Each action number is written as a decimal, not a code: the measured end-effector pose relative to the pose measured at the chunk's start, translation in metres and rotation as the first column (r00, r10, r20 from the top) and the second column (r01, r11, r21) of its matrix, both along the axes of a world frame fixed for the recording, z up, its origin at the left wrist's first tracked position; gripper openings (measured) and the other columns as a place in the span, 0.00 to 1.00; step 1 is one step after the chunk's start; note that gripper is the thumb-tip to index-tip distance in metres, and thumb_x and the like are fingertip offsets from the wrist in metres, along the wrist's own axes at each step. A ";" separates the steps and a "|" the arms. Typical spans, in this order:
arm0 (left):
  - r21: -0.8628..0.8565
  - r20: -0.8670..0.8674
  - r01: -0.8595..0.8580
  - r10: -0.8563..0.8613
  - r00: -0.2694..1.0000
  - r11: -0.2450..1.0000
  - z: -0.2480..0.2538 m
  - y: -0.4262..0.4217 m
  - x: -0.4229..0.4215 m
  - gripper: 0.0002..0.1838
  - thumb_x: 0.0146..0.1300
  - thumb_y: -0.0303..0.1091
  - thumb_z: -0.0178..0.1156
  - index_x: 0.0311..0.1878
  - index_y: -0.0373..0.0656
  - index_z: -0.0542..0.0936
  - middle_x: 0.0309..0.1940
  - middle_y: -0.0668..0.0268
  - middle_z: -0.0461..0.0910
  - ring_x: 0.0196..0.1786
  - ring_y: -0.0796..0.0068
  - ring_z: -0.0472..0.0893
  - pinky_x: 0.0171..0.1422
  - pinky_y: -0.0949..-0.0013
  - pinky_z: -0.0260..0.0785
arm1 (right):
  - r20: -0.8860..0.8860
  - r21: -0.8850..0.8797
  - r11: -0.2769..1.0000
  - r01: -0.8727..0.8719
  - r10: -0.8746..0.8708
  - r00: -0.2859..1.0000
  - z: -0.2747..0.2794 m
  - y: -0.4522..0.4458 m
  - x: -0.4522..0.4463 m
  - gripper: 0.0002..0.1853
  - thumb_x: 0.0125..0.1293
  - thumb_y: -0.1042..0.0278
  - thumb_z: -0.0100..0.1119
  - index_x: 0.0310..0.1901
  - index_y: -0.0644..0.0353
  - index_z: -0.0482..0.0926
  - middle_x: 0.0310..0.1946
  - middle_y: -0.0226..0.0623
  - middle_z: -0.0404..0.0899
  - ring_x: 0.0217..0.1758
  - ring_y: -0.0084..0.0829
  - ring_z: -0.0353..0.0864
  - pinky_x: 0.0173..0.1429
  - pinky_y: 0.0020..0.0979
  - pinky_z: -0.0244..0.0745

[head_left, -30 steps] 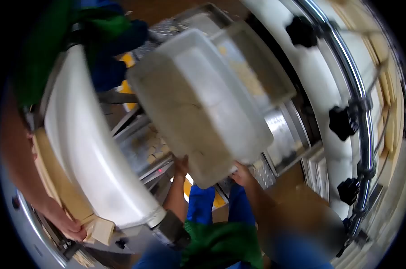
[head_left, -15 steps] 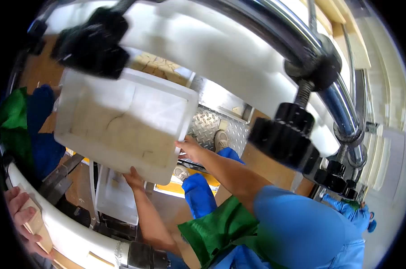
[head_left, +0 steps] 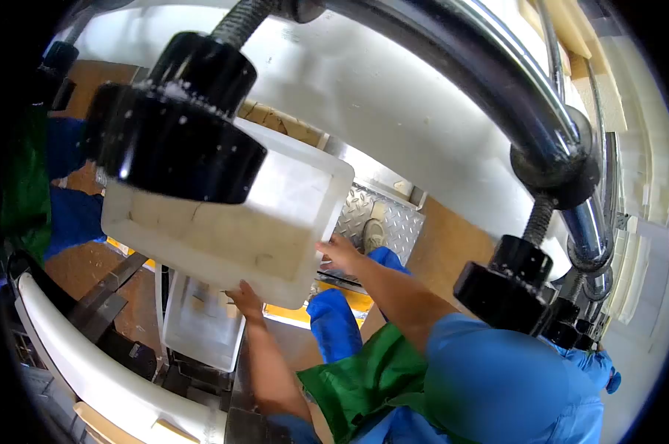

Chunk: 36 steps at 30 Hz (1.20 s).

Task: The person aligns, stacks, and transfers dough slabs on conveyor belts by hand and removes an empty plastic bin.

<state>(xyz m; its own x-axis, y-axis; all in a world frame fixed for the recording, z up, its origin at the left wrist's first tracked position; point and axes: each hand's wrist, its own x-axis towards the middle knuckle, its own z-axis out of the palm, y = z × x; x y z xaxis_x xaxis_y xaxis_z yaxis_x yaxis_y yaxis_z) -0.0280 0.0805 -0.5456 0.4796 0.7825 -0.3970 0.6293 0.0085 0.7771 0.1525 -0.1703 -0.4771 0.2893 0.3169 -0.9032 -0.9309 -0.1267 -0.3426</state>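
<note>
Running this from afar, I've got the pale tub (head_left: pixel 231 237) at 9 o'clock, left hand (head_left: pixel 247 300) grasping its edge near the tub's own 6 and right hand (head_left: pixel 340 253) grasping its 4 o'clock end. Both grips bunch round one corner, so I'd press evenly with level wrists or the far end could dip. Also, a black knob (head_left: pixel 175 122) hides its 11 o'clock edge from me.

Brown floor (head_left: pixel 453 240) shows centre right of frame, beside a treaded metal plate (head_left: pixel 401 228). Shiny metal rail (head_left: pixel 490 74) arches across upper right; white machine surface (head_left: pixel 393 103) behind it. Pale grey area (head_left: pixel 649 311) at right edge, wall or floor unclear. Light glints off rail.
</note>
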 end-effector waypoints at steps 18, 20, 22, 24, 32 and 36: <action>0.444 -0.166 -0.070 0.159 0.973 0.893 0.031 -0.067 0.038 0.42 0.54 0.29 0.59 0.68 0.31 0.47 0.58 0.35 0.65 0.62 0.40 0.67 0.68 0.54 0.60 | 0.358 -0.252 0.544 -0.800 0.821 0.445 -0.084 -0.118 0.006 0.31 0.59 0.45 0.64 0.59 0.56 0.73 0.53 0.42 0.78 0.53 0.36 0.78 0.54 0.39 0.74; 0.262 -0.225 -0.257 0.318 0.921 0.930 0.048 -0.062 0.049 0.43 0.52 0.27 0.57 0.69 0.32 0.46 0.58 0.37 0.66 0.60 0.40 0.69 0.67 0.54 0.61 | 0.113 -0.475 0.313 -0.822 0.948 0.296 -0.104 -0.156 0.004 0.26 0.57 0.48 0.62 0.50 0.60 0.77 0.44 0.45 0.80 0.46 0.37 0.80 0.51 0.39 0.74; 0.253 -0.238 -0.255 0.316 0.919 0.933 0.056 -0.062 0.050 0.43 0.52 0.27 0.57 0.69 0.32 0.46 0.59 0.39 0.66 0.60 0.40 0.70 0.67 0.53 0.61 | -0.085 -0.597 0.117 -0.794 0.975 0.207 -0.118 -0.184 0.003 0.23 0.55 0.50 0.61 0.44 0.62 0.80 0.37 0.48 0.82 0.42 0.38 0.81 0.48 0.39 0.75; 0.257 -0.226 -0.227 0.287 0.931 0.939 0.051 -0.066 0.051 0.43 0.52 0.26 0.57 0.69 0.32 0.46 0.59 0.40 0.66 0.60 0.41 0.71 0.67 0.53 0.62 | -0.102 -0.673 0.119 -0.730 0.963 0.250 -0.128 -0.213 0.003 0.22 0.55 0.51 0.59 0.41 0.62 0.82 0.34 0.48 0.82 0.39 0.39 0.82 0.46 0.39 0.75; 0.366 -0.201 -0.218 0.306 0.930 0.905 0.047 -0.064 0.046 0.39 0.54 0.24 0.56 0.68 0.31 0.51 0.61 0.41 0.65 0.62 0.44 0.69 0.67 0.55 0.61 | -0.057 -0.708 0.246 -0.662 0.914 0.402 -0.236 -0.257 0.011 0.21 0.54 0.51 0.58 0.43 0.59 0.82 0.40 0.49 0.82 0.44 0.42 0.80 0.47 0.41 0.74; 0.312 -0.023 -0.234 0.253 0.967 0.921 0.051 -0.056 0.045 0.37 0.53 0.19 0.55 0.67 0.30 0.52 0.61 0.45 0.64 0.62 0.53 0.68 0.68 0.61 0.58 | 0.005 -0.678 0.617 -0.399 0.548 0.836 -0.253 -0.220 0.023 0.22 0.58 0.51 0.59 0.50 0.56 0.80 0.48 0.41 0.79 0.51 0.38 0.76 0.51 0.41 0.72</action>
